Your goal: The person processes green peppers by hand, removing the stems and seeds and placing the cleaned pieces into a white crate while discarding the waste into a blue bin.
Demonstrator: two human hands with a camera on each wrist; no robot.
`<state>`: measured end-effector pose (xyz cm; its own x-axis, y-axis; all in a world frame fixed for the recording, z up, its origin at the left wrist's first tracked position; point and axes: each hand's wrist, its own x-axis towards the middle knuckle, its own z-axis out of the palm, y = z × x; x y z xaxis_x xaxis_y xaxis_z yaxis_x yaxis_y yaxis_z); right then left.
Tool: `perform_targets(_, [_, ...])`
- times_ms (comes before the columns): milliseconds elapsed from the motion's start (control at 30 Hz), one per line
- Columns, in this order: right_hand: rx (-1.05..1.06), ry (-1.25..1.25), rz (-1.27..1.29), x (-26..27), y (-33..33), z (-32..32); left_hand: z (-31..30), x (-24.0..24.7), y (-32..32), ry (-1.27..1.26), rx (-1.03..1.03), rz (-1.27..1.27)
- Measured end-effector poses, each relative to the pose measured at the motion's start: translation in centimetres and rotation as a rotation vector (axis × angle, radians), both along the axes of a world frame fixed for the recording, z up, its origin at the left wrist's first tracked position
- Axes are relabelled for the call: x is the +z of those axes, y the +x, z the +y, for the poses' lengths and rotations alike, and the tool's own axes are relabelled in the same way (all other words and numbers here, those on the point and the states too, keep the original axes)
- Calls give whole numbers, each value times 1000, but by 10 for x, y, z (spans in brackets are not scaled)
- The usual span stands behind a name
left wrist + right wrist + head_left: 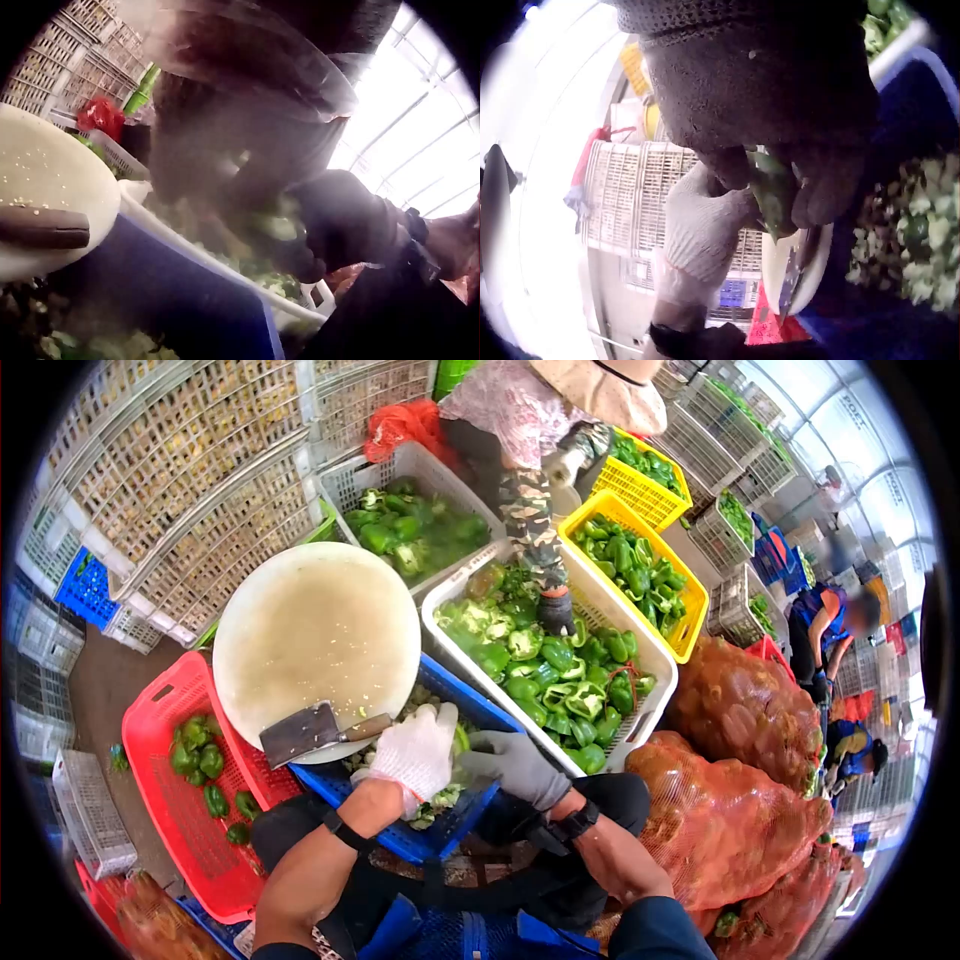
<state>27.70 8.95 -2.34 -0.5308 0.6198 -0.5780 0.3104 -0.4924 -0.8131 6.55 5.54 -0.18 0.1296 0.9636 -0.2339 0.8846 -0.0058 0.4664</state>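
Observation:
Both gloved hands meet above a blue crate (418,838). The left hand (415,752), in a white glove, and the right hand (515,768), in grey, pinch a green pepper piece (461,740) between them. In the right wrist view the pepper piece (772,193) sits between the grey fingers, with the white-gloved left hand (701,225) against it. Pale green scraps (930,232) lie in the crate. A cleaver (305,733) with a wooden handle rests on the rim of a round white board (318,630), left of the hands.
A white crate (655,700) of cut peppers stands ahead right, where another person's gloved hand (556,614) reaches in. At left is a red crate (160,790) with peppers. Mesh sacks (715,820) lie at right; yellow crates (695,595) and stacked crates (200,470) stand beyond.

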Motion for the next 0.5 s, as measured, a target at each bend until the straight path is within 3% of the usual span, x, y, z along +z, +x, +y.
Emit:
perform_targets(167, [-206,-152,120,-11,-4,-8,-2,-2,6,66,25,6])
perform_targets(200, [-187,-49,94,-17,-7,-9,-2,-7,8,87,25,49])
perform_targets(233, [-225,-107,127,-20,-11,-11,-3,-13,8,90,9,55])
perform_targets(267, [-263,69,157,-28,-22,-17,-4,-19,9,92,-7,64])
perform_targets(333, [-315,-56,283,-35,-26,-24,-5,-21,16,8,24,71])
perform_targets(433, [-309,-397,421,-37,-15,-25,-3,-8,10,67,84,-316])
perform_targets(500, [-232,-348,379,-28,9,-21,0,-2,-1,73,95,-627])
